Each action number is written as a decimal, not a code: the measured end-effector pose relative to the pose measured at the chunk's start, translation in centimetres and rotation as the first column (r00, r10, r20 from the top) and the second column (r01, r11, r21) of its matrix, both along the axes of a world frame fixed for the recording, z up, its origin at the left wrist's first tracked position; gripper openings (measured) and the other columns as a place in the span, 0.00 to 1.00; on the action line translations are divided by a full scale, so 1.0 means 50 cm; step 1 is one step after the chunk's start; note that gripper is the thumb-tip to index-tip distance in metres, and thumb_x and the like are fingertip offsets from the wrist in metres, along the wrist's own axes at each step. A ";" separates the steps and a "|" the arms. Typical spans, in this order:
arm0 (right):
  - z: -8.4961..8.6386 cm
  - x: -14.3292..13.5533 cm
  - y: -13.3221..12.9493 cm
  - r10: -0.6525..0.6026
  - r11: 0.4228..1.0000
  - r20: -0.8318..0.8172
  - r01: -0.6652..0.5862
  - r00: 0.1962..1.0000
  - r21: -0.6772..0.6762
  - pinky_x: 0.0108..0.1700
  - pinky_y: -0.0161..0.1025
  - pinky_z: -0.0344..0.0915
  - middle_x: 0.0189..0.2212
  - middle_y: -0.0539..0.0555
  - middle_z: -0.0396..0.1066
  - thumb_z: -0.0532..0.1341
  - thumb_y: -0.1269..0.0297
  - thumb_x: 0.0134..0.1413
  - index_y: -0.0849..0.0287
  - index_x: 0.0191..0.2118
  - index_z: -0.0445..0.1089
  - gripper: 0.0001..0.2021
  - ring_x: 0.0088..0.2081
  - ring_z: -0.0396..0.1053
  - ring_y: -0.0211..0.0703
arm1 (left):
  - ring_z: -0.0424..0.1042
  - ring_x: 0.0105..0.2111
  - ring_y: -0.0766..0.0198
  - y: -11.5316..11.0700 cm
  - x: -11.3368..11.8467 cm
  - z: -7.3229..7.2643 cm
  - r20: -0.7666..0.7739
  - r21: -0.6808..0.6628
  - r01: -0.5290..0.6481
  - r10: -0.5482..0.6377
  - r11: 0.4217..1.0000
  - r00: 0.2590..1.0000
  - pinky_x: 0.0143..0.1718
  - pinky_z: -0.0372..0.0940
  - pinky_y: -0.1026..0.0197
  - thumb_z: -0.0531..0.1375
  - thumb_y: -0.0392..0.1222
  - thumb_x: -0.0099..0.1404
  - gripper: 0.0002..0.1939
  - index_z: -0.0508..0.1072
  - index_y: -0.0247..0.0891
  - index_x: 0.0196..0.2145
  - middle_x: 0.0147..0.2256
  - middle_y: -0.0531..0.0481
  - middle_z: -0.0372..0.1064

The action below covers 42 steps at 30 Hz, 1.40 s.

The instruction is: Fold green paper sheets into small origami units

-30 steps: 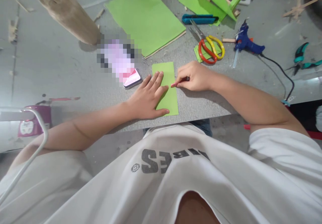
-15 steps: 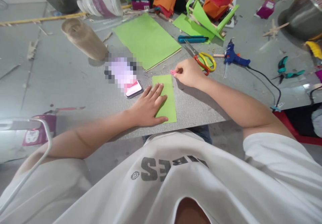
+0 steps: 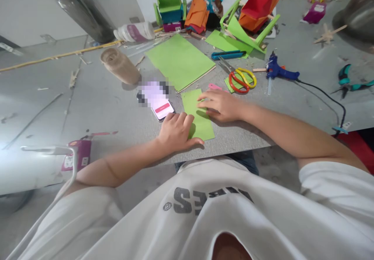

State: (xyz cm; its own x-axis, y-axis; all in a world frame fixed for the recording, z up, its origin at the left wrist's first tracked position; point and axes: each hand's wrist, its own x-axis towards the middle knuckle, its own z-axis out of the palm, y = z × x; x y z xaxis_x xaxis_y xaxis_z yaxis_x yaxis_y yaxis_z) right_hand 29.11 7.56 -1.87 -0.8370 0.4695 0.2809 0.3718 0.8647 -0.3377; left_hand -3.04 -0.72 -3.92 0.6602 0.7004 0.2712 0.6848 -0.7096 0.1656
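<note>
We have the green paper strip (image 3: 201, 123) lying flat on the grey tabletop (image 3: 233, 140), near its front edge and between our two hands. Our left hand (image 3: 177, 132) rests over the strip's left side, its fingers bent and its thumb stretched across the lower part; we cannot tell whether it grips the paper or only presses on it. Our right hand (image 3: 220, 105) reaches over the right side, fingers loosely apart and not closed on anything we can see, the fingertips above the paper. Just beyond that hand lies a pink piece (image 3: 214, 86), partly hidden by it.

Left of the strip, just beside our left hand, we see a phone (image 3: 163, 109) with its screen lit. Past the strip lies a larger green sheet (image 3: 181, 61). To its right we find the blue cutter (image 3: 228, 55) and scissors (image 3: 233, 72) with one red and one yellow handle loop. Farther right lies the blue glue gun (image 3: 280, 72), its cord trailing toward the table edge.
</note>
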 end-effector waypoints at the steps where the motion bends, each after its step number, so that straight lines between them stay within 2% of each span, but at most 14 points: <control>1: 0.000 -0.001 -0.006 0.061 0.998 0.009 -0.061 0.998 -0.014 0.74 0.68 0.72 0.72 0.68 0.79 0.62 0.65 0.81 0.54 0.72 0.81 0.22 0.70 0.77 0.66 | 0.82 0.40 0.40 -0.001 0.001 -0.003 0.022 -0.021 0.024 -0.024 0.999 0.999 0.48 0.77 0.37 0.45 0.97 0.78 0.56 0.83 0.40 0.55 0.45 0.35 0.83; 3: 0.001 -0.003 -0.018 0.126 0.991 0.028 -0.125 0.992 -0.037 0.73 0.67 0.75 0.74 0.69 0.78 0.63 0.71 0.73 0.54 0.73 0.79 0.27 0.71 0.78 0.65 | 0.85 0.51 0.35 -0.001 0.005 -0.009 0.101 -0.028 0.090 -0.086 0.996 0.991 0.52 0.81 0.34 0.46 0.95 0.80 0.56 0.80 0.38 0.63 0.57 0.28 0.83; 5: 0.004 -0.005 -0.030 0.153 0.987 0.037 -0.151 0.987 -0.054 0.72 0.66 0.76 0.77 0.70 0.75 0.64 0.73 0.67 0.56 0.73 0.78 0.31 0.72 0.77 0.65 | 0.83 0.66 0.29 0.001 0.010 -0.015 0.190 -0.015 0.170 -0.164 0.985 0.968 0.61 0.83 0.28 0.47 0.92 0.83 0.56 0.74 0.37 0.73 0.70 0.21 0.77; 8: 0.013 -0.013 -0.047 0.171 0.984 0.082 -0.167 0.982 -0.064 0.71 0.66 0.76 0.79 0.72 0.71 0.66 0.73 0.61 0.56 0.73 0.77 0.34 0.74 0.75 0.68 | 0.74 0.77 0.27 0.007 0.013 -0.023 0.287 -0.021 0.251 -0.235 0.968 0.929 0.71 0.80 0.21 0.51 0.87 0.86 0.51 0.65 0.39 0.78 0.75 0.19 0.69; 13: 0.033 -0.030 -0.073 0.180 0.984 0.234 -0.177 0.955 -0.034 0.72 0.75 0.68 0.73 0.68 0.77 0.65 0.69 0.59 0.49 0.81 0.70 0.43 0.80 0.64 0.78 | 0.76 0.69 0.35 0.012 0.011 -0.026 0.381 0.043 0.135 -0.141 0.990 0.914 0.68 0.81 0.23 0.44 0.77 0.93 0.35 0.62 0.44 0.70 0.63 0.29 0.72; 16: 0.041 -0.037 -0.079 0.184 0.983 0.265 -0.181 0.946 -0.035 0.72 0.75 0.64 0.67 0.68 0.78 0.67 0.67 0.59 0.51 0.81 0.70 0.43 0.74 0.66 0.78 | 0.77 0.61 0.39 0.013 0.012 -0.019 0.459 0.035 0.062 -0.072 0.997 0.886 0.62 0.82 0.26 0.43 0.71 0.94 0.28 0.63 0.46 0.66 0.58 0.34 0.72; 20: 0.041 -0.038 -0.077 0.170 0.985 0.270 -0.171 0.948 -0.019 0.69 0.69 0.62 0.63 0.69 0.77 0.68 0.64 0.63 0.54 0.72 0.78 0.31 0.65 0.67 0.74 | 0.78 0.54 0.44 0.013 0.015 0.004 0.500 -0.169 0.039 0.051 0.985 0.865 0.51 0.83 0.37 0.48 0.62 0.93 0.19 0.69 0.47 0.59 0.57 0.35 0.75; 25: 0.042 -0.034 -0.072 0.144 0.986 0.210 -0.157 0.967 0.048 0.69 0.67 0.58 0.64 0.68 0.78 0.64 0.64 0.77 0.52 0.58 0.81 0.11 0.71 0.66 0.73 | 0.82 0.49 0.46 0.011 0.024 0.040 0.395 -0.319 0.056 0.079 0.946 0.915 0.56 0.83 0.37 0.52 0.45 0.87 0.12 0.75 0.46 0.46 0.49 0.39 0.82; 27: 0.045 -0.035 -0.072 0.160 0.985 0.199 -0.171 0.967 0.036 0.71 0.67 0.56 0.64 0.66 0.81 0.61 0.67 0.80 0.51 0.58 0.81 0.12 0.73 0.68 0.70 | 0.83 0.46 0.46 0.010 0.028 0.049 0.376 -0.350 0.077 0.065 0.934 0.924 0.55 0.82 0.38 0.53 0.42 0.85 0.13 0.76 0.46 0.44 0.45 0.41 0.84; 29: 0.047 -0.039 -0.076 0.192 0.981 0.187 -0.196 0.963 0.003 0.72 0.66 0.55 0.61 0.64 0.84 0.58 0.71 0.80 0.52 0.61 0.80 0.16 0.69 0.73 0.65 | 0.84 0.44 0.47 0.009 0.031 0.054 0.363 -0.372 0.065 0.081 0.926 0.928 0.53 0.83 0.39 0.54 0.40 0.82 0.12 0.77 0.46 0.43 0.42 0.42 0.85; 33: 0.045 -0.049 -0.089 0.228 0.973 0.218 -0.230 0.949 -0.015 0.68 0.63 0.59 0.57 0.65 0.84 0.63 0.66 0.76 0.55 0.65 0.81 0.18 0.60 0.74 0.65 | 0.84 0.42 0.48 0.010 0.034 0.055 0.361 -0.401 0.021 0.137 0.916 0.922 0.50 0.83 0.42 0.55 0.38 0.79 0.11 0.78 0.45 0.44 0.42 0.43 0.86; 38: 0.046 -0.049 -0.096 0.230 0.967 0.217 -0.248 0.949 0.058 0.67 0.64 0.61 0.59 0.67 0.83 0.65 0.61 0.80 0.54 0.52 0.83 0.09 0.65 0.73 0.68 | 0.86 0.43 0.47 0.014 0.030 0.048 0.374 -0.367 0.046 0.103 0.929 0.922 0.51 0.81 0.42 0.55 0.40 0.80 0.12 0.80 0.44 0.44 0.41 0.42 0.87; 40: 0.047 -0.038 -0.090 0.240 0.962 0.128 -0.253 0.962 0.099 0.68 0.65 0.62 0.57 0.63 0.84 0.61 0.63 0.85 0.53 0.50 0.81 0.10 0.65 0.76 0.64 | 0.87 0.43 0.46 0.016 0.027 0.048 0.393 -0.327 0.087 0.052 0.941 0.918 0.52 0.80 0.41 0.55 0.45 0.84 0.15 0.81 0.43 0.44 0.42 0.40 0.88; 42: 0.049 -0.022 -0.082 0.248 0.961 -0.006 -0.245 0.969 0.129 0.68 0.63 0.66 0.52 0.57 0.86 0.58 0.65 0.89 0.52 0.52 0.78 0.11 0.59 0.80 0.56 | 0.88 0.45 0.44 0.018 0.023 0.055 0.448 -0.318 0.175 -0.015 0.932 0.894 0.54 0.80 0.40 0.52 0.57 0.90 0.26 0.84 0.40 0.46 0.43 0.38 0.89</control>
State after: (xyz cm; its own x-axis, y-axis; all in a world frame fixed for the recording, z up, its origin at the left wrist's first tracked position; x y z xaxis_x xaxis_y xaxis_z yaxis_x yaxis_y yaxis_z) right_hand 28.03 3.47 0.56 -0.9152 0.2091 0.3444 0.1357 0.9648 -0.2254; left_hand -1.88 0.19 -1.17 0.6009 0.7411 0.2996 0.4197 -0.6115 0.6708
